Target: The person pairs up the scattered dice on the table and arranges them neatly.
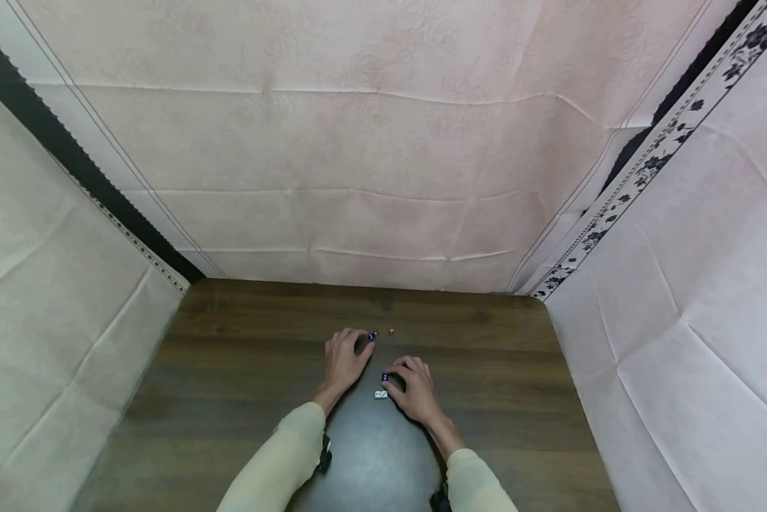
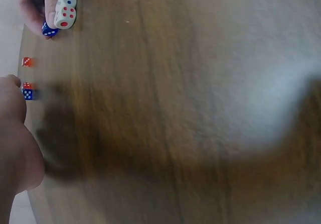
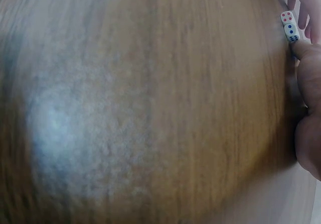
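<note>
Left blue die: sits at the tips of the left hand; the left blue die (image 2: pixel 28 94) is just beside a first red die (image 2: pixel 27 85), the two apparently touching.
Left hand: the left hand (image 1: pixel 345 361) curves thumb and forefinger into a ring, their tips nearly together at the left blue die in what looks like a pinch; contact is partly hidden.
Right blue die: nearer and a little to the right; the right blue die (image 1: pixel 385 377) stands at the far side of the white pair.
Right hand: the right hand (image 1: pixel 415 391) bends thumb and forefinger round with only a small gap at the tips, pinching the right blue die.
White dice: two white dice (image 1: pixel 377 395) lie side by side, touching each other, just near of the right blue die; red and blue pips show; whether the thumb touches them I cannot tell.
Second red die: the second red die (image 2: pixel 26 62) rests apart, right of the first.
Table: the brown wooden table (image 1: pixel 229 370) runs broadly from the left hand to the left edge, and from the right hand to the right edge; a narrower strip separates the red dice from the far edge.
Borders: pale patterned sheets (image 1: pixel 383 156) rise along the far, left and right edges.
Sleeves: pale sleeves (image 1: pixel 281 455) enter from the near side.
</note>
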### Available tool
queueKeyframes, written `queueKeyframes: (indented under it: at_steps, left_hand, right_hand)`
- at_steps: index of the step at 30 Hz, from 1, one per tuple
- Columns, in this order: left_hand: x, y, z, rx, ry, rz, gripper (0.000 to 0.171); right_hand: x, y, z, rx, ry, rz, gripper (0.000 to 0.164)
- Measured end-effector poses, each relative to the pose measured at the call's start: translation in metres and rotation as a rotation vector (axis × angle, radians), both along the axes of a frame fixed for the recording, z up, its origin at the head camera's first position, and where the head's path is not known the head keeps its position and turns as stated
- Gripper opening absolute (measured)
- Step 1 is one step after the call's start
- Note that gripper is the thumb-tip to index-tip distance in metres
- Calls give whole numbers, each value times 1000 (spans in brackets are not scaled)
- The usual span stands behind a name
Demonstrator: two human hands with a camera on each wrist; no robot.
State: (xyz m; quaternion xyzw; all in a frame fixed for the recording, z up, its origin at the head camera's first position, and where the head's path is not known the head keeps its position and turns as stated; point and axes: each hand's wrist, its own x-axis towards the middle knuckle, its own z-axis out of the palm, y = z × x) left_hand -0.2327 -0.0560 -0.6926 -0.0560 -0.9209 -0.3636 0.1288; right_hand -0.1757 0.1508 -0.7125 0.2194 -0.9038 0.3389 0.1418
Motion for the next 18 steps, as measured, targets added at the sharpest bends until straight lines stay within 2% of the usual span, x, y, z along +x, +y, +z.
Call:
queueKeyframes:
  at_steps: [7,12,18]
  left_hand:
    - [-9,4,-7,-71,-55,22,35]
    - [-15,9,-12,-97,-44,44,34]
    - [-17,12,-13,-107,-38,63,29]
  right_hand:
    - [-1,0,-1,11,13,3,19]
    - [-2,1,0,10,-19,5,19]
    - [-2,2,-2,15,-58,12,19]
